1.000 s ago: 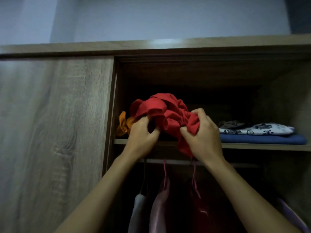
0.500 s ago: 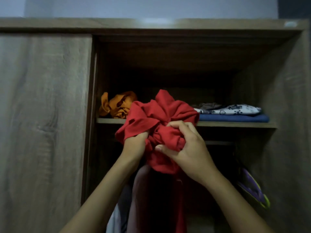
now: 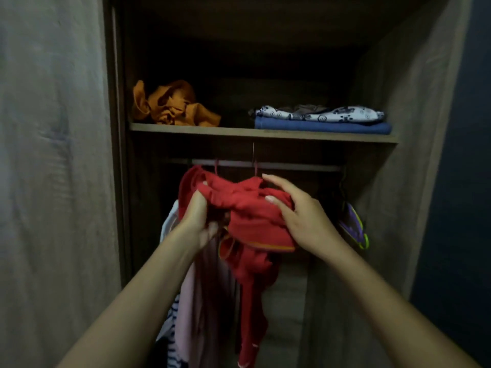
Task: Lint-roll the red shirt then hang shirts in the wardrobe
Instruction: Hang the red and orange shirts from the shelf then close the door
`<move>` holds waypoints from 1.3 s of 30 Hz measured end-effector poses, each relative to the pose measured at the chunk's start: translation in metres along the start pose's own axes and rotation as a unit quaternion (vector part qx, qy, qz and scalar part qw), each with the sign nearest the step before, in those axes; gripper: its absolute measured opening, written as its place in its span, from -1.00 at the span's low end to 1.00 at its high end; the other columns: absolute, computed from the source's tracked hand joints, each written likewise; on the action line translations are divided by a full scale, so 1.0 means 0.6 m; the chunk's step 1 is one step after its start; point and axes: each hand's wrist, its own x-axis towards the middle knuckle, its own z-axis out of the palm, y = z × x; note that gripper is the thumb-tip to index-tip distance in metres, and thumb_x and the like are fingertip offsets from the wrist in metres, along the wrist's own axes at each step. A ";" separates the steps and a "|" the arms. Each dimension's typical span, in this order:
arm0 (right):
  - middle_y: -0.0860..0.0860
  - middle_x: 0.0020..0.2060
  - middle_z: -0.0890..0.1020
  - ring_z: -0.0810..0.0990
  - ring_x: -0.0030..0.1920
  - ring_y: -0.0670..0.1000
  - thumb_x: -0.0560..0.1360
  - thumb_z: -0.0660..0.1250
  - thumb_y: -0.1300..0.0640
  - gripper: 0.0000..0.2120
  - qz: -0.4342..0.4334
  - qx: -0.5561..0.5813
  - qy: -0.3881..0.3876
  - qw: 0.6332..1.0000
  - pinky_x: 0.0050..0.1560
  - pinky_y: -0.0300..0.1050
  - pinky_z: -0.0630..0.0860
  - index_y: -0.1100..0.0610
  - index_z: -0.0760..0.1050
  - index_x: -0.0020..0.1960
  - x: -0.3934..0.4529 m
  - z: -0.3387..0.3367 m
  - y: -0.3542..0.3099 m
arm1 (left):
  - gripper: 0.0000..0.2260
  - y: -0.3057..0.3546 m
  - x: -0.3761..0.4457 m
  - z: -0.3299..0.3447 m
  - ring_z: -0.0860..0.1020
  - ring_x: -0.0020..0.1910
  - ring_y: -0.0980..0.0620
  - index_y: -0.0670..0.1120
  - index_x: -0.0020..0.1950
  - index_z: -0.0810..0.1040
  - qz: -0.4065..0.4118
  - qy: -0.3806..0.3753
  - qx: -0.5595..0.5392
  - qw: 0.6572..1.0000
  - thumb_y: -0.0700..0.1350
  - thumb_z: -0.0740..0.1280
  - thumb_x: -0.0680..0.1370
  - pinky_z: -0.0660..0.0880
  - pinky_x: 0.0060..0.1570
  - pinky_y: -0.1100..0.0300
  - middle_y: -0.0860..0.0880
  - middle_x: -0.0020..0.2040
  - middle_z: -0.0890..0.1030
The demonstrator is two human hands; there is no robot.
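A person stands at an open wardrobe (image 3: 414, 107) with the red shirt (image 3: 252, 216) bunched in both hands below the shelf (image 3: 239, 132), in front of the hanging rail (image 3: 292, 166). No lint roller is in view, so the rolling appears not yet begun, and the shirt is not yet on a hanger. The left hand (image 3: 199, 219) grips a fold, fingers curled into the cloth; the right hand (image 3: 300, 216) pinches the fabric with its thumb, forefinger extended above.
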 end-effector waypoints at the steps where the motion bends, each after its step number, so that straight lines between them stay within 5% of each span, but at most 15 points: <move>1: -0.16 0.20 0.61 0.56 0.19 -0.16 0.54 0.30 0.04 -0.67 0.019 0.048 0.016 0.999 0.28 -0.15 0.45 -0.18 0.46 0.29 -0.003 0.002 0.015 | -0.67 -0.009 -0.008 -0.003 0.67 -0.26 0.02 -0.15 0.05 0.60 -0.008 -0.021 -0.021 1.000 0.04 0.14 0.62 0.63 -0.27 0.18 -0.07 -0.17 0.71; 4: 0.04 0.03 0.67 0.62 -0.05 -0.06 0.50 0.34 0.26 -0.72 0.114 0.237 0.047 0.964 -0.03 -0.16 0.56 -0.03 0.56 0.14 -0.020 0.012 0.045 | -0.68 -0.037 -0.048 0.006 0.66 -0.18 0.00 -0.12 0.07 0.65 0.006 -0.095 -0.025 0.995 0.06 0.30 0.47 0.61 -0.20 0.14 -0.09 -0.08 0.70; 6: 0.11 -0.10 0.67 0.60 -0.18 0.00 0.50 0.33 0.33 -0.71 0.200 0.342 0.056 0.916 -0.19 -0.15 0.54 -0.02 0.57 0.07 -0.032 0.021 0.054 | -0.66 -0.066 -0.075 0.010 0.62 -0.13 -0.03 -0.09 0.16 0.60 -0.006 -0.124 0.075 0.989 0.04 0.30 0.47 0.52 -0.17 0.14 -0.11 0.01 0.65; 10: 0.08 -0.23 0.69 0.60 -0.22 0.08 0.51 0.31 0.31 -0.75 0.277 0.419 0.075 0.862 -0.23 -0.13 0.50 -0.02 0.59 0.01 -0.050 0.034 0.060 | -0.63 -0.099 -0.113 -0.002 0.63 0.06 0.02 0.00 0.19 0.55 -0.106 -0.136 0.181 0.968 0.13 0.38 0.45 0.50 0.09 0.12 -0.01 0.11 0.67; 15: 0.03 -0.13 0.67 0.66 -0.22 -0.06 0.46 0.34 0.09 -0.77 0.274 0.553 -0.049 0.785 -0.16 -0.16 0.61 0.01 0.54 0.12 -0.079 0.027 0.041 | -0.69 -0.106 -0.130 -0.009 0.60 0.04 0.05 -0.03 0.21 0.54 0.051 -0.071 0.324 0.942 -0.16 0.43 0.48 0.58 0.04 0.18 -0.06 0.16 0.63; 17: -0.02 -0.06 0.68 0.67 -0.18 -0.08 0.38 0.41 0.09 -0.59 0.251 0.519 -0.115 0.809 -0.20 -0.17 0.59 -0.04 0.49 0.22 -0.095 0.028 0.040 | -0.66 -0.109 -0.123 -0.014 0.53 0.16 0.04 -0.09 0.29 0.50 0.118 -0.010 0.404 0.907 -0.13 0.40 0.52 0.46 0.22 0.16 -0.03 0.22 0.57; 20: -0.01 0.04 0.69 0.67 0.03 -0.05 0.40 0.46 0.23 -0.61 0.212 0.386 -0.074 0.895 -0.04 -0.23 0.58 -0.06 0.52 0.16 -0.110 0.049 0.053 | -0.74 -0.105 -0.117 -0.027 0.48 0.11 0.07 -0.19 0.22 0.53 0.174 0.041 0.487 0.855 -0.10 0.27 0.60 0.35 0.11 0.32 0.02 0.13 0.52; 23: -0.14 -0.02 0.67 0.64 0.00 -0.20 0.50 0.38 0.19 -0.72 0.196 0.307 -0.003 0.931 -0.08 -0.43 0.51 0.01 0.53 0.19 -0.110 0.065 0.058 | -0.59 -0.094 -0.110 -0.047 0.65 -0.10 -0.05 -0.17 -0.07 0.63 0.117 0.033 0.465 0.877 0.18 0.28 0.48 0.54 0.05 -0.01 -0.07 -0.14 0.70; 26: -0.19 -0.03 0.63 0.61 -0.07 -0.29 0.56 0.31 0.13 -0.79 0.186 0.270 -0.021 0.944 -0.10 -0.50 0.45 0.02 0.52 0.19 -0.099 0.071 0.062 | -0.44 -0.084 -0.102 -0.070 0.64 -0.04 -0.10 -0.11 -0.01 0.61 0.093 0.029 0.488 0.868 0.33 0.27 0.30 0.54 0.06 -0.10 -0.10 -0.09 0.69; 28: -0.18 -0.04 0.63 0.58 -0.12 -0.36 0.58 0.26 0.09 -0.84 0.192 0.249 -0.040 0.948 -0.09 -0.51 0.44 -0.03 0.51 0.14 -0.088 0.076 0.060 | -0.49 -0.072 -0.095 -0.083 0.62 0.03 -0.10 -0.06 0.04 0.61 0.094 0.022 0.561 0.822 0.29 0.27 0.33 0.53 0.06 -0.01 -0.08 -0.01 0.68; 31: -0.06 0.03 0.66 0.61 -0.03 -0.22 0.60 0.22 0.01 -0.83 0.222 0.256 -0.061 0.939 0.10 -0.33 0.51 0.00 0.53 0.12 -0.069 0.082 0.054 | -0.72 -0.049 -0.091 -0.097 0.60 -0.03 -0.14 -0.07 -0.12 0.58 0.126 0.080 0.720 0.678 0.13 0.28 0.49 0.43 -0.17 0.12 -0.09 -0.10 0.66; 33: -0.07 -0.09 0.69 0.65 -0.13 -0.19 0.59 0.22 -0.05 -0.78 0.243 0.268 -0.079 0.929 -0.04 -0.35 0.56 0.04 0.56 0.05 -0.060 0.075 0.040 | -0.74 -0.030 -0.095 -0.099 0.59 -0.08 -0.12 -0.04 -0.18 0.55 0.197 0.138 0.757 0.608 0.14 0.30 0.49 0.36 -0.24 0.15 -0.06 -0.16 0.63; 34: -0.09 -0.17 0.70 0.67 -0.20 -0.20 0.58 0.22 -0.07 -0.75 0.247 0.267 -0.093 0.927 -0.17 -0.38 0.56 0.05 0.58 0.01 -0.053 0.074 0.041 | -0.76 -0.024 -0.092 -0.099 0.58 -0.10 -0.08 -0.02 -0.18 0.55 0.257 0.127 0.734 0.615 0.15 0.33 0.47 0.37 -0.24 0.15 -0.04 -0.17 0.61; 37: -0.10 -0.29 0.71 0.68 -0.27 -0.18 0.56 0.22 -0.13 -0.70 0.254 0.265 -0.144 0.919 -0.30 -0.37 0.52 0.06 0.61 -0.08 -0.041 0.083 0.028 | -0.65 -0.013 -0.080 -0.090 0.55 0.02 0.14 -0.01 0.13 0.54 0.307 -0.076 0.583 0.749 0.14 0.42 0.44 0.48 0.01 0.22 0.05 0.02 0.59; 39: -0.05 -0.23 0.72 0.68 -0.23 -0.15 0.55 0.24 -0.14 -0.69 0.255 0.267 -0.178 0.912 -0.22 -0.31 0.54 0.06 0.62 -0.05 -0.036 0.099 0.025 | -0.57 -0.015 -0.074 -0.085 0.51 0.14 0.21 0.01 0.30 0.48 0.278 -0.168 0.580 0.747 0.07 0.43 0.46 0.43 0.14 0.33 0.10 0.15 0.57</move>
